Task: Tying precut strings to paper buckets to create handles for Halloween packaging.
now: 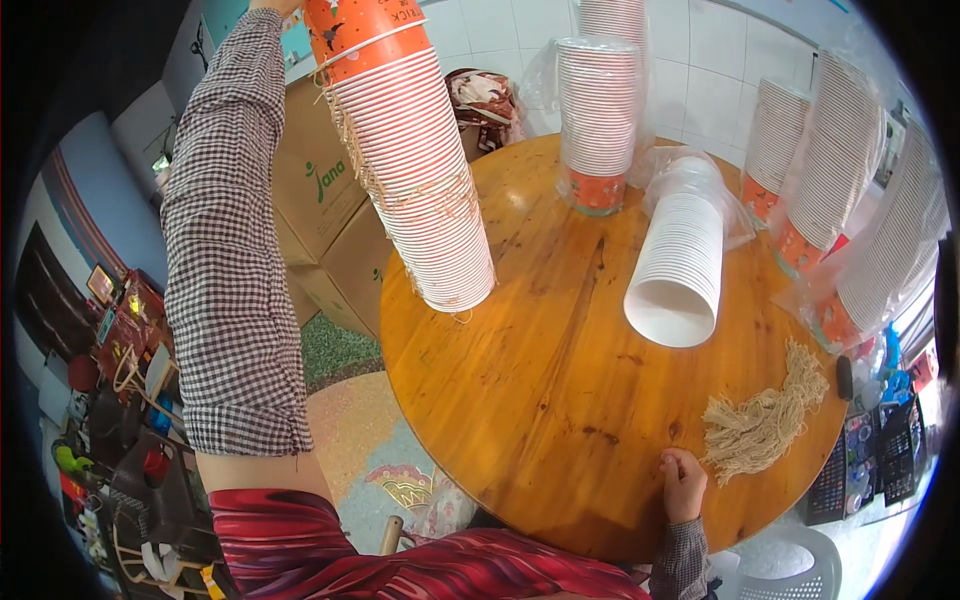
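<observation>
A tall stack of paper buckets (415,170) leans slightly on the left of the round wooden table (540,420). Its top buckets are orange with dark printed figures, and pieces of twine stick out along its side. My left arm stretches up beside it; my left hand (274,4) is at its top, mostly cut off by the picture's edge, fingers hidden. My right hand (684,484) rests at the table's near edge with fingers curled in; whether anything is inside is hidden. Next to it lies a bundle of beige twine (765,420).
A stack of white paper buckets (680,260) lies on its side in clear plastic. Bagged upright stacks (598,110) stand at the back, with more stacks (835,150) along the right edge. Cardboard boxes (325,200) are left of the table, a grey plastic chair (790,565) at lower right.
</observation>
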`<action>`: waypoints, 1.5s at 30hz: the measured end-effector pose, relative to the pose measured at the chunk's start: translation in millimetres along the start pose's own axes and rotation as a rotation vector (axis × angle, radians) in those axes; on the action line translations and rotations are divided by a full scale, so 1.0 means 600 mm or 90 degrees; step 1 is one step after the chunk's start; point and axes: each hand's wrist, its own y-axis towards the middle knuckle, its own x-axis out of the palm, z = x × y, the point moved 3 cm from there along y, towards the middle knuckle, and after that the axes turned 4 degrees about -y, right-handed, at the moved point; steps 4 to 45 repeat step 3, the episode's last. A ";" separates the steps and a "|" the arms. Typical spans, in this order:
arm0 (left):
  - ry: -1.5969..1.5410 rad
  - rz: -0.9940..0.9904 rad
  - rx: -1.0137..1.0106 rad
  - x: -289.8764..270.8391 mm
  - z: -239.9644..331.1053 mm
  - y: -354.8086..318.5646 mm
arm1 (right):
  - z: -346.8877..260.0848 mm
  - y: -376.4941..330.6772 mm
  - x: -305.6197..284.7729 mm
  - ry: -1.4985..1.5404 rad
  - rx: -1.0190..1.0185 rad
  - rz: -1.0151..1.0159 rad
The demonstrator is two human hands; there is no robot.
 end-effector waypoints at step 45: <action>-0.109 -0.028 -0.054 0.002 -0.016 0.003 | -0.002 0.000 0.001 0.002 0.006 0.004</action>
